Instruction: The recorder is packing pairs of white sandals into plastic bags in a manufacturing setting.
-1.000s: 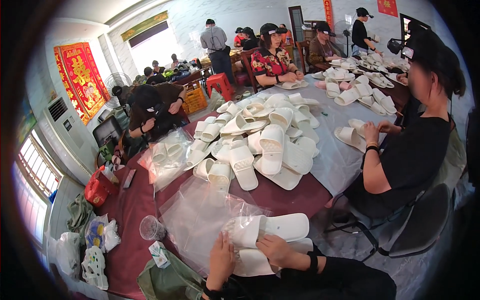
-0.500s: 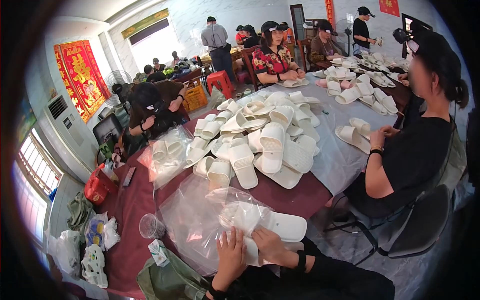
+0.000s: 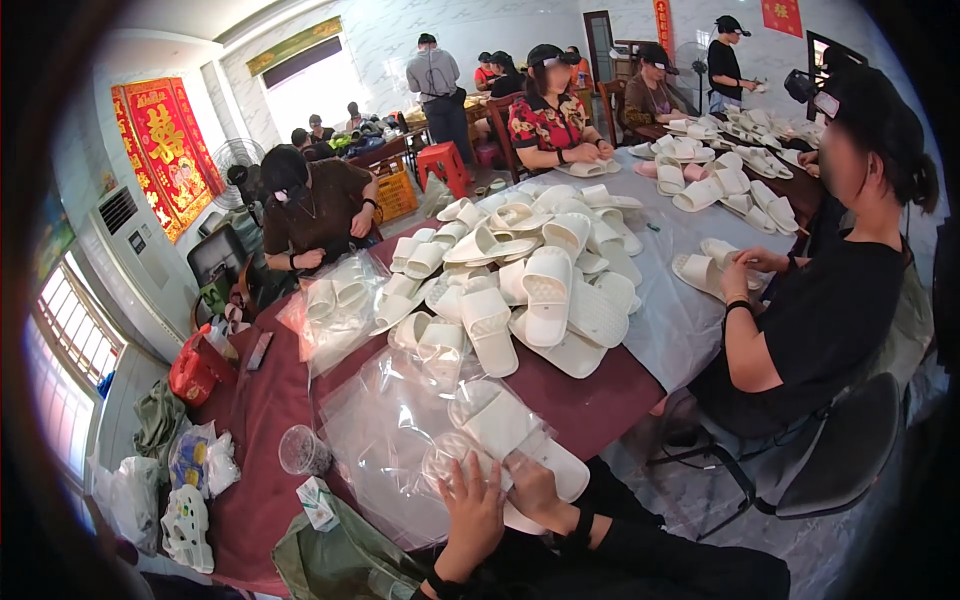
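A pair of white slippers lies at the table's near edge, partly inside a clear plastic bag (image 3: 365,440). The farther slipper (image 3: 498,424) points up and left, its heel outside the bag. My left hand (image 3: 474,512) lies with fingers spread on the nearer slipper (image 3: 447,455), covering much of it. My right hand (image 3: 540,497) is closed on the nearer slipper's side, close to the bag's opening; its fingertips are partly hidden. Just beyond, a big heap of white slippers (image 3: 545,285) covers the middle of the table.
Left of the bag stand a clear plastic cup (image 3: 303,452) and a small white-green box (image 3: 318,504). More bagged slippers (image 3: 340,292) lie beyond. A person in black (image 3: 825,290) sits at right beside a black chair (image 3: 835,450); others work around the table (image 3: 560,400).
The slippers have turned, with their heels swinging down and toward me, and the farther one now shows its strap clearly. The co-worker at far left has straightened up.
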Demonstrator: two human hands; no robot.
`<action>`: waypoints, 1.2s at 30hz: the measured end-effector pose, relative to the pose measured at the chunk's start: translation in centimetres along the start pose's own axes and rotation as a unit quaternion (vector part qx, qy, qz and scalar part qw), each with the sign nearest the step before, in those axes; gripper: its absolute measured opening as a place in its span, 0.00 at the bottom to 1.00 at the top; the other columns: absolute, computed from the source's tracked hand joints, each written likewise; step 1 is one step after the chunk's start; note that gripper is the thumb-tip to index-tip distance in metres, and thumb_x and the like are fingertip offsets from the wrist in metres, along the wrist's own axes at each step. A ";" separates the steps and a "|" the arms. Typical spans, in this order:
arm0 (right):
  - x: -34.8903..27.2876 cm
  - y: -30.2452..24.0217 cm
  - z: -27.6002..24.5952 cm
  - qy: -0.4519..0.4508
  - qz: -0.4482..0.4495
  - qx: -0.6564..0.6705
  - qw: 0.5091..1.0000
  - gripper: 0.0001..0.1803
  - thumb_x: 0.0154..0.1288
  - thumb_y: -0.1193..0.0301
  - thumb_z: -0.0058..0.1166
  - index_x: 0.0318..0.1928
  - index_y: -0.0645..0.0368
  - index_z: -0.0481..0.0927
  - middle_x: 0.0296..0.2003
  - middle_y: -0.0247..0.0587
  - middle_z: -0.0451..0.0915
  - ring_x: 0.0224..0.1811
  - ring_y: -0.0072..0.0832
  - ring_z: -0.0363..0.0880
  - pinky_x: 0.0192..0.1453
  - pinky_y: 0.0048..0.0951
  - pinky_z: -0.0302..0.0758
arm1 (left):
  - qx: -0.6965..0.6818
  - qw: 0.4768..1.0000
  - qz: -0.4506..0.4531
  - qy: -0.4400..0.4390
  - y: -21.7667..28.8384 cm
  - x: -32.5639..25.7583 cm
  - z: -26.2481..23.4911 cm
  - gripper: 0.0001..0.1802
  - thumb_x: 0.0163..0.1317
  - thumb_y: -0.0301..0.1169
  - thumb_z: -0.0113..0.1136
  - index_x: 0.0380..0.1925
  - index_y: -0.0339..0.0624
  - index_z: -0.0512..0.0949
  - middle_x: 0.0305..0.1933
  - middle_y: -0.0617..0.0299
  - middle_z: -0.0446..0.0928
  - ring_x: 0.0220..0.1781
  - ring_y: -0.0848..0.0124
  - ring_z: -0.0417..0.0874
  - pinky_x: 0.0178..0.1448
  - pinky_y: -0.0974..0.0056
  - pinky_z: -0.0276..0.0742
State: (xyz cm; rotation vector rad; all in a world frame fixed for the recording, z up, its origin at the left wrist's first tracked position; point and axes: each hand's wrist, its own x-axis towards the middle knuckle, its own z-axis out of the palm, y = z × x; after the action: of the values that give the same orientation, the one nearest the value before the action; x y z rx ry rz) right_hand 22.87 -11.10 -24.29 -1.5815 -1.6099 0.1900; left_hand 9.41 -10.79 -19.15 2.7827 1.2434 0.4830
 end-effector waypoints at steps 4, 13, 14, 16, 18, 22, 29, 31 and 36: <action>0.0 0.7 -0.2 0.015 0.022 0.033 0.999 0.23 0.44 0.75 0.55 0.45 0.65 0.72 0.40 0.54 0.78 0.39 0.48 0.78 0.43 0.42 0.76 | -0.043 0.997 -0.034 0.063 -0.9 0.3 0.4 0.30 0.60 0.27 0.49 0.64 0.39 0.60 0.70 0.37 0.48 0.71 0.37 0.47 0.69 0.36 0.44; 0.9 -0.2 0.1 0.076 0.003 0.088 0.993 0.20 0.56 0.69 0.54 0.50 0.63 0.72 0.40 0.57 0.77 0.38 0.54 0.77 0.40 0.46 0.75 | -0.022 0.972 -0.142 0.184 -4.7 -1.9 1.1 0.37 0.49 0.22 0.54 0.64 0.40 0.61 0.57 0.44 0.66 0.52 0.49 0.71 0.54 0.53 0.69; 1.0 -0.1 0.3 0.098 0.005 0.114 0.989 0.21 0.58 0.66 0.55 0.50 0.62 0.72 0.41 0.57 0.77 0.39 0.54 0.77 0.41 0.46 0.74 | -0.076 0.979 -0.117 0.148 -4.4 -1.9 1.4 0.39 0.47 0.21 0.54 0.65 0.41 0.60 0.52 0.47 0.69 0.48 0.52 0.72 0.51 0.55 0.70; 1.8 -0.7 -0.1 0.070 0.027 0.141 0.987 0.22 0.57 0.67 0.56 0.51 0.63 0.70 0.42 0.58 0.76 0.39 0.56 0.76 0.41 0.46 0.74 | -0.059 0.983 -0.110 0.132 -3.6 -1.7 1.4 0.41 0.45 0.20 0.52 0.66 0.41 0.58 0.42 0.53 0.70 0.41 0.56 0.73 0.45 0.57 0.72; 2.5 -1.6 -0.5 0.056 0.015 0.152 0.987 0.22 0.57 0.68 0.56 0.50 0.64 0.70 0.42 0.57 0.75 0.40 0.56 0.75 0.41 0.46 0.74 | -0.060 0.986 -0.087 0.128 -3.3 -1.9 1.7 0.41 0.46 0.20 0.52 0.66 0.41 0.57 0.39 0.54 0.70 0.39 0.57 0.73 0.43 0.57 0.72; 3.1 -2.3 -0.2 0.029 0.027 0.147 0.988 0.20 0.56 0.71 0.57 0.47 0.65 0.69 0.39 0.56 0.74 0.41 0.57 0.74 0.42 0.45 0.73 | -0.065 0.989 -0.025 0.131 -2.4 -1.9 1.1 0.40 0.49 0.21 0.50 0.67 0.40 0.55 0.34 0.55 0.68 0.33 0.58 0.73 0.38 0.59 0.73; 3.0 -0.6 0.3 0.046 -0.020 0.103 0.993 0.16 0.53 0.76 0.51 0.44 0.66 0.67 0.37 0.58 0.73 0.40 0.58 0.73 0.41 0.45 0.72 | -0.095 0.990 0.030 0.103 -2.2 -1.0 0.1 0.39 0.51 0.22 0.52 0.67 0.40 0.56 0.29 0.57 0.68 0.31 0.60 0.73 0.35 0.60 0.71; 3.3 -1.5 -0.3 0.018 0.021 0.122 0.992 0.15 0.51 0.77 0.50 0.42 0.66 0.67 0.36 0.59 0.72 0.40 0.58 0.72 0.41 0.46 0.71 | -0.069 0.992 0.043 0.094 -2.2 -0.7 0.0 0.37 0.53 0.23 0.53 0.66 0.41 0.58 0.28 0.57 0.68 0.30 0.59 0.72 0.34 0.59 0.71; 3.4 -1.1 -0.2 0.030 0.049 0.171 0.984 0.16 0.47 0.78 0.50 0.40 0.66 0.66 0.35 0.59 0.70 0.39 0.59 0.71 0.40 0.46 0.69 | -0.121 0.983 0.030 0.133 -2.7 -1.1 0.7 0.33 0.53 0.23 0.55 0.62 0.41 0.64 0.27 0.57 0.68 0.29 0.59 0.72 0.33 0.58 0.71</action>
State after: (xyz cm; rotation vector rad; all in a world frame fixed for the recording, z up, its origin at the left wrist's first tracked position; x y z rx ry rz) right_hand 22.73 -8.42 -21.91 -1.3844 -1.3684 0.4431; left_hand 7.00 -9.66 -20.62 2.6170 1.0595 0.9694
